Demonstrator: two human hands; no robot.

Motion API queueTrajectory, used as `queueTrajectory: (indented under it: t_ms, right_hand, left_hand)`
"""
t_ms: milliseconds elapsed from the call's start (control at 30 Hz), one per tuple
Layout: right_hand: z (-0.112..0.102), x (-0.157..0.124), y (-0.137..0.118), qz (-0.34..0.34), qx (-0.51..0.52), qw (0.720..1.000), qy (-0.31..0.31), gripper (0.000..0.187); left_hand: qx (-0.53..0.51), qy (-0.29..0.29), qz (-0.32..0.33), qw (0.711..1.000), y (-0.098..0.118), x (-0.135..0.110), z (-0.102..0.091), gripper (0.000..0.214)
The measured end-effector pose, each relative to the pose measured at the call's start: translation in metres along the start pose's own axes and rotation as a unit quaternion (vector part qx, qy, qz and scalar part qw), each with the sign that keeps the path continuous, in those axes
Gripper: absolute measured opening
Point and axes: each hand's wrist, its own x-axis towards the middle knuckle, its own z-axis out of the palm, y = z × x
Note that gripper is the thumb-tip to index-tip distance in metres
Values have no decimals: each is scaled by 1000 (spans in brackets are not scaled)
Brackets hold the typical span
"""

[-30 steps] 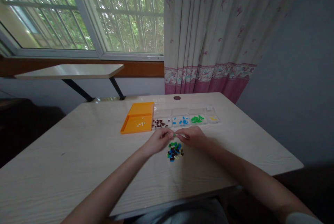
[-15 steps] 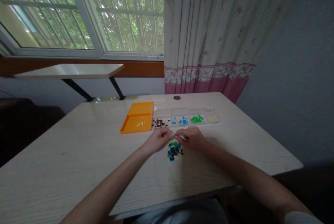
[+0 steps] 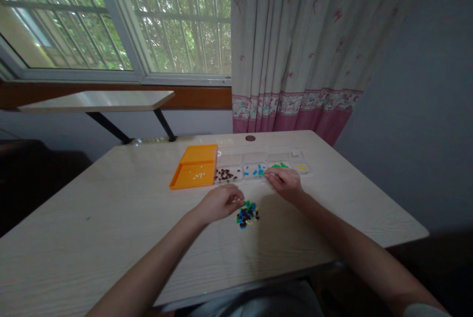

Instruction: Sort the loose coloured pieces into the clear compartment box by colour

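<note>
A small pile of mixed green, blue and dark pieces (image 3: 247, 214) lies on the pale wooden table (image 3: 111, 218). My left hand (image 3: 220, 202) rests just left of the pile with its fingers curled in. My right hand (image 3: 284, 181) reaches over the clear compartment tray (image 3: 258, 164), with its fingers pinched at the edge of the green pieces' compartment (image 3: 280, 165); what it pinches is too small to see. The tray also holds brown pieces (image 3: 225, 174), blue pieces (image 3: 254, 172) and yellow pieces (image 3: 301, 168).
An orange tray (image 3: 195, 167) with a few white bits sits left of the clear tray. A cable hole (image 3: 250, 138) marks the table's far edge. Behind are a window, a curtain (image 3: 295, 46) and a narrow side table (image 3: 96, 101).
My hands were pinched together above the pile. My right hand has since moved away to the green compartment, and my left hand has dropped slightly beside the pile.
</note>
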Motion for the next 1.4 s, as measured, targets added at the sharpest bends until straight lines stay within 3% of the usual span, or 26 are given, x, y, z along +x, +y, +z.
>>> queueTrajectory:
  t_ms: [233,533,700,800,1000,1200,1400]
  right_hand:
    - [-2,0,0,33,-9,998,-50,33]
    - [-4,3,4,10,-14,999,-44,32]
    - [-16,6,28,24,-20,989,-145,29]
    - [-22,6,50,78,-47,973,-214,27]
    - [-19,0,75,165,-116,941,-270,24]
    - [-16,0,69,184,-111,938,-274,25]
    - [-10,0,47,148,-58,942,-297,25]
  left_hand:
    - [38,-9,22,999,8,1,4,19]
    - [35,-23,34,999,5,2,6,21]
    - [32,-16,29,999,6,2,8,20]
    - [18,-7,31,999,5,1,9,18]
    - [-33,3,44,998,3,3,11,17]
    - [-84,15,41,996,1,4,11,11]
    - [-48,14,27,998,0,3,9,15]
